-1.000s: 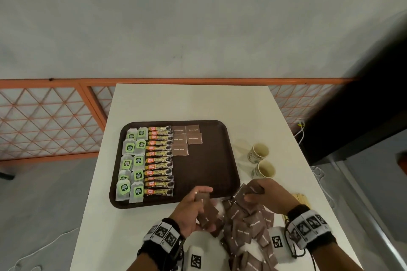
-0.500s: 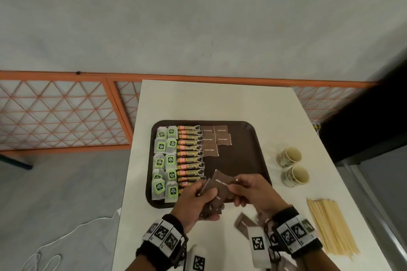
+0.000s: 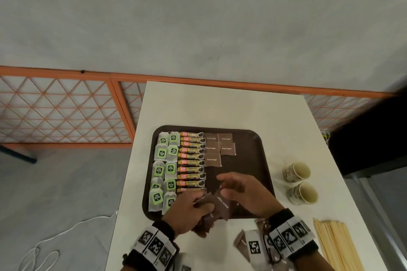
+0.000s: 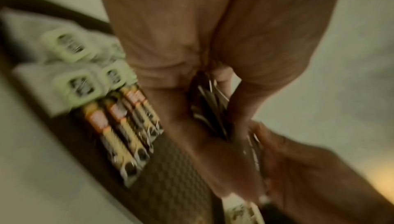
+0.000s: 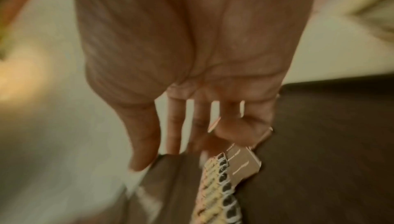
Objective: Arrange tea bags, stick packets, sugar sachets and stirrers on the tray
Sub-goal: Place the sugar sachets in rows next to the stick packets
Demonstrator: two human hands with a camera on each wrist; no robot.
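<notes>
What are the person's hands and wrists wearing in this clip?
Both hands are bare: left hand, right hand. Each wrist carries a black band overlaid with a white strap printed with square black-and-white fiducial markers: left wrist strap, right wrist strap. A white block bearing another such marker sits beside the right strap. No sleeves or rings are visible.

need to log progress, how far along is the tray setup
Done: green-tagged tea bags and orange stick packets lined up on the dark brown tray; five brown sugar sachets laid. In hand: left hand grips a sachet stack. Left: remaining sachets, wooden stirrers on the table.
</notes>
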